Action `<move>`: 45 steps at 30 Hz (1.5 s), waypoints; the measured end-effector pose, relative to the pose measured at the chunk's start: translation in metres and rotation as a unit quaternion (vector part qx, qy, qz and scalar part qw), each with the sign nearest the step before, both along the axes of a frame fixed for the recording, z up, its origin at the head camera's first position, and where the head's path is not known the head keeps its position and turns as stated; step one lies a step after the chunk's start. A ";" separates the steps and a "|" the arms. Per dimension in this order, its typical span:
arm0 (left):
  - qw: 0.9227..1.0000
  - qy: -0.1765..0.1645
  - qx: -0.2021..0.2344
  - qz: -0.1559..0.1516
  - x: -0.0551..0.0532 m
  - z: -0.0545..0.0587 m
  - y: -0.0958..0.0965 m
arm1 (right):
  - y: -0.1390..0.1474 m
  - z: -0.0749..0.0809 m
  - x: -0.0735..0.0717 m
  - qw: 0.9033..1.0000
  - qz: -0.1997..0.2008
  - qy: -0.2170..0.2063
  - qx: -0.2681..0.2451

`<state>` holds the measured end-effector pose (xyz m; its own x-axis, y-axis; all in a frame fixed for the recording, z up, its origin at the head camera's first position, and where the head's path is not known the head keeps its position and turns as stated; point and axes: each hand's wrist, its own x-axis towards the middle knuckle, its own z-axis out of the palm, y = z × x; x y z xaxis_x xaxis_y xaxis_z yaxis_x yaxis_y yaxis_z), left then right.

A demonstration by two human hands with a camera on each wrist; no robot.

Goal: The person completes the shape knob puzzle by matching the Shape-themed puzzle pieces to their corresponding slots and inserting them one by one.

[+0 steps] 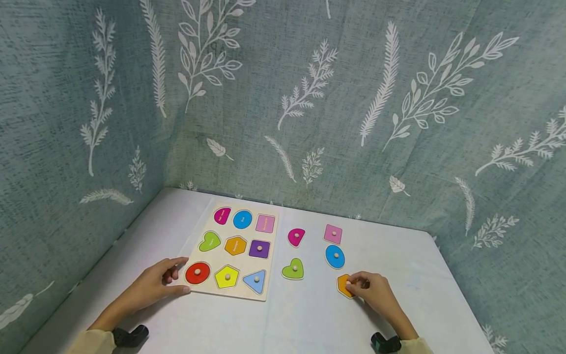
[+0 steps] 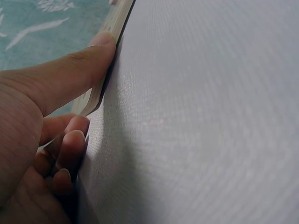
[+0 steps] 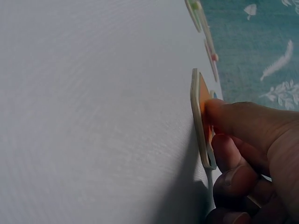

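My left hand (image 1: 155, 285) holds the near left corner of a wooden shape puzzle board (image 1: 199, 287), its thumb (image 2: 88, 65) against the board's edge. Red circle (image 1: 191, 276), yellow pentagon, blue triangle and purple square knobbed pieces sit in the board. Its other places show printed coloured shapes. My right hand (image 1: 373, 292) pinches an orange hexagon piece (image 1: 342, 282) at its knob, with fingertips covering the knob. In the right wrist view the hexagon piece (image 3: 198, 116) is tilted, its lower edge close over the table and a shadow beneath.
Between board and right hand lie a magenta half circle (image 1: 293, 240) and a green heart (image 1: 289, 274). A pink rectangle (image 1: 329, 229) and a blue oval (image 1: 330, 259) lie beyond the hexagon. Patterned cloth (image 1: 274, 162) stands around the white table (image 1: 305, 319).
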<state>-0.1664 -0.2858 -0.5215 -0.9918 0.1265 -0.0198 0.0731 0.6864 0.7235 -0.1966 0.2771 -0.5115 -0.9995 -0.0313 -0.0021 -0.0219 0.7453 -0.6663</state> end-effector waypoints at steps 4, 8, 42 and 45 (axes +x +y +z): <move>1.000 -0.001 -0.003 0.003 0.000 0.002 0.000 | 0.001 0.001 -0.001 1.000 -0.007 -0.010 -0.009; 1.000 -0.001 -0.002 0.003 -0.002 0.003 0.000 | 0.002 0.002 -0.002 1.000 -0.007 -0.005 -0.009; 1.000 -0.004 0.000 0.003 0.000 0.001 0.000 | -0.012 0.006 -0.009 0.999 0.028 0.034 -0.028; 1.000 -0.004 0.001 0.004 0.000 0.002 0.000 | -0.015 0.007 -0.010 0.998 0.034 0.036 -0.029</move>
